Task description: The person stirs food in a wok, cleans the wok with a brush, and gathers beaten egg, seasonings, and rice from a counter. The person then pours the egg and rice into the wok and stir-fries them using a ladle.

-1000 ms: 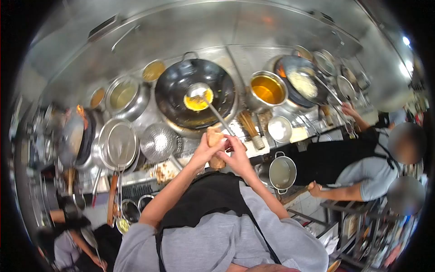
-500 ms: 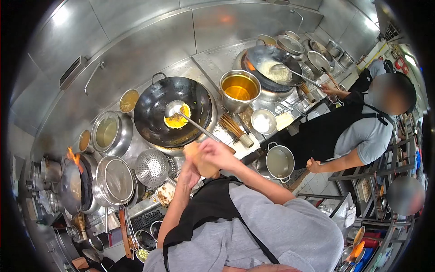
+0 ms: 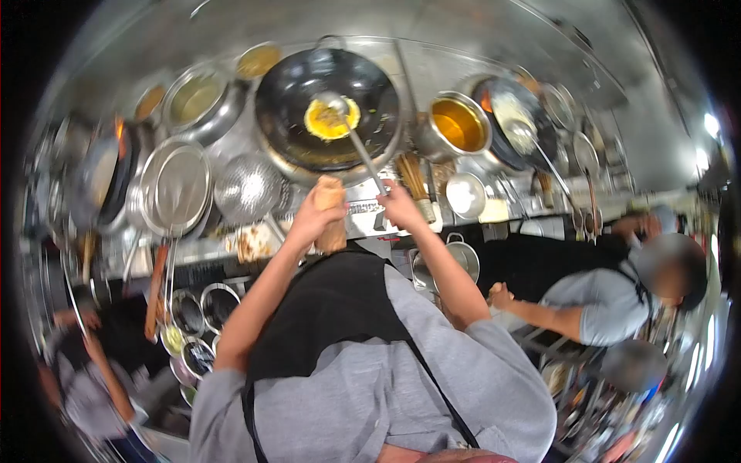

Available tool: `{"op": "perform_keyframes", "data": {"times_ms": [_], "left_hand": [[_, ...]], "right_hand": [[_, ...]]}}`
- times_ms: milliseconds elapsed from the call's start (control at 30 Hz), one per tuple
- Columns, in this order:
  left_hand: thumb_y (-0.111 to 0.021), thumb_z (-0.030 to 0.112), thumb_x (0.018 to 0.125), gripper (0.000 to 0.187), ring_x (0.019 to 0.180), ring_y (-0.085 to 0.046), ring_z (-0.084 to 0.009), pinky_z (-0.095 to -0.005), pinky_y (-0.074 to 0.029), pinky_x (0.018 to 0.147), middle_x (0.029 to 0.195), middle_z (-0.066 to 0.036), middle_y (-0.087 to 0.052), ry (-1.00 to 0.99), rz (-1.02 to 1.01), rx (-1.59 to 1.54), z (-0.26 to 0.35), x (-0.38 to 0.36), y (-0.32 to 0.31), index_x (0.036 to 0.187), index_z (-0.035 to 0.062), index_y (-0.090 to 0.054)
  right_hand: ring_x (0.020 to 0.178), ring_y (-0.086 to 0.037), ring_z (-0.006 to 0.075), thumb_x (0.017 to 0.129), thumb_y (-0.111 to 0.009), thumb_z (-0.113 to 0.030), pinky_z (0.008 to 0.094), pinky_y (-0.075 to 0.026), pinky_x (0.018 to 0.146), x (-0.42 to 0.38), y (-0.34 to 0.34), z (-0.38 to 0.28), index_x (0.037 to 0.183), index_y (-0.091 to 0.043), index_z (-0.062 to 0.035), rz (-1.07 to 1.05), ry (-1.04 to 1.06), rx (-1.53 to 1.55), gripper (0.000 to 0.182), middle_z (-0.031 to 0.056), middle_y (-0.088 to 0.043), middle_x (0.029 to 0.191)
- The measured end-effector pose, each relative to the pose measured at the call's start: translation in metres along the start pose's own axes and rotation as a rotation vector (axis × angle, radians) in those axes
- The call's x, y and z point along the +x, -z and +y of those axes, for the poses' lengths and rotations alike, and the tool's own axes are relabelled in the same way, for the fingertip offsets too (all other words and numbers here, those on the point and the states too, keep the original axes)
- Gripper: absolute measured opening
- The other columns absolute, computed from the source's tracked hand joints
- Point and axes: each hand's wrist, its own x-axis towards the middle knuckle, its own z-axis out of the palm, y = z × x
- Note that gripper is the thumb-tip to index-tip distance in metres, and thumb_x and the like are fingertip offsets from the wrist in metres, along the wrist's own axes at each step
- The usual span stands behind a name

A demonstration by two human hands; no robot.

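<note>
In my left hand (image 3: 311, 221) is a bunched tan cloth (image 3: 330, 194), closed in at the front edge of the stove with part of it hanging below my fingers. My right hand (image 3: 400, 208) grips the handle end of a long metal ladle (image 3: 361, 147). The ladle's bowl rests on yellow egg (image 3: 318, 126) in the bottom of a large black wok (image 3: 282, 92). The wok stands on the burner straight ahead of both hands.
Right of the wok stand a pot of amber oil (image 3: 457, 127), a bamboo brush (image 3: 413, 179) and a steel bowl (image 3: 465, 194). A perforated strainer (image 3: 248, 187) and a mesh sieve (image 3: 176, 187) lie left. A co-worker (image 3: 594, 305) is at right, another at lower left. Flame (image 3: 119, 139) shows at far left.
My hands have moved apart: the right has left the cloth and is now on the ladle's handle, while the left keeps the cloth. The view has turned, bringing a person into sight at lower left.
</note>
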Motion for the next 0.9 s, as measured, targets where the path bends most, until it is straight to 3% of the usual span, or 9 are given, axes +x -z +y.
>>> {"op": "perform_keyframes", "data": {"times_ms": [33,100,133,200,300,433,567,733,900], "left_hand": [[-0.072,0.009,0.080,0.055,0.100,-0.065,-0.0223,-0.0350,-0.051,0.091,0.117,-0.013,-0.066,-0.061,0.024,0.127,-0.009,0.009,0.004,0.129,0.0017,-0.050],[-0.073,0.017,0.080,0.058,0.107,-0.063,-0.0308,-0.0386,-0.048,0.097,0.119,-0.016,-0.064,-0.196,0.193,0.706,0.016,0.020,-0.004,0.129,-0.0022,-0.048],[-0.073,0.018,0.080,0.057,0.108,-0.062,-0.0330,-0.0405,-0.048,0.096,0.118,-0.017,-0.063,-0.340,0.238,0.803,0.007,0.040,-0.001,0.129,-0.0010,-0.048],[-0.071,0.020,0.080,0.056,0.109,-0.060,-0.0374,-0.0443,-0.048,0.095,0.114,-0.019,-0.063,-0.637,0.321,1.015,-0.023,0.080,0.006,0.128,0.0016,-0.048],[-0.065,0.015,0.078,0.038,0.111,-0.059,-0.0340,-0.0469,-0.050,0.089,0.109,-0.015,-0.065,-0.117,0.239,0.926,0.013,0.070,-0.009,0.114,0.0105,-0.053],[-0.064,0.013,0.077,0.035,0.108,-0.059,-0.0340,-0.0477,-0.050,0.087,0.108,-0.011,-0.065,-0.326,0.254,0.918,-0.015,0.075,0.006,0.110,0.0121,-0.053],[-0.064,0.013,0.077,0.035,0.107,-0.059,-0.0343,-0.0482,-0.049,0.087,0.106,-0.012,-0.065,-0.275,0.253,0.942,-0.012,0.073,0.009,0.110,0.0115,-0.052],[-0.064,0.014,0.078,0.033,0.107,-0.059,-0.0348,-0.0484,-0.049,0.086,0.107,-0.013,-0.064,-0.317,0.271,0.954,-0.009,0.069,0.007,0.109,0.0114,-0.052],[-0.064,0.017,0.080,0.032,0.107,-0.059,-0.0360,-0.0490,-0.049,0.086,0.106,-0.014,-0.063,-0.374,0.295,0.941,-0.018,0.071,0.010,0.109,0.0110,-0.052]], "right_hand": [[0.052,-0.059,0.0158,0.096,-0.059,-0.021,0.0322,-0.048,0.043,-0.012,0.018,-0.024,0.139,-0.039,-0.0046,-0.118,-0.150,0.335,0.050,0.0052,-0.057,0.069],[0.043,-0.045,0.0082,0.100,-0.055,-0.021,0.0274,-0.037,0.033,-0.013,0.020,-0.025,0.137,-0.043,-0.0061,-0.040,-0.103,0.483,0.042,0.0004,-0.049,0.068],[0.045,-0.043,0.0059,0.101,-0.054,-0.022,0.0261,-0.039,0.035,-0.020,0.022,-0.044,0.121,-0.050,-0.0080,0.012,-0.109,0.471,0.025,-0.0025,-0.045,0.068],[0.045,-0.045,0.0077,0.101,-0.053,-0.023,0.0266,-0.039,0.034,-0.003,0.020,-0.036,0.119,-0.049,-0.0065,0.060,-0.099,0.429,0.024,-0.0012,-0.046,0.068],[0.044,-0.046,0.0096,0.102,-0.052,-0.023,0.0280,-0.038,0.033,0.008,-0.001,-0.026,0.112,-0.048,-0.0063,0.105,-0.114,0.439,0.020,-0.0003,-0.047,0.066],[0.043,-0.044,0.0103,0.101,-0.054,-0.023,0.0285,-0.035,0.032,-0.030,0.009,-0.037,0.109,-0.052,-0.0103,-0.099,-0.285,0.720,0.015,-0.0020,-0.047,0.065],[0.042,-0.048,0.0093,0.100,-0.054,-0.021,0.0279,-0.039,0.033,-0.014,0.044,-0.029,0.118,-0.054,-0.0048,-0.029,-0.090,0.343,0.024,-0.0003,-0.048,0.061],[0.043,-0.054,0.0178,0.099,-0.053,-0.021,0.0355,-0.043,0.037,0.050,0.031,-0.034,0.116,-0.051,0.0013,0.156,0.003,0.003,0.028,0.0078,-0.054,0.064],[0.061,-0.067,0.0355,0.096,-0.056,-0.022,0.0445,-0.052,0.058,0.021,0.005,-0.021,0.137,-0.047,-0.0054,0.035,0.055,-0.297,0.045,0.0240,-0.067,0.084]]}}
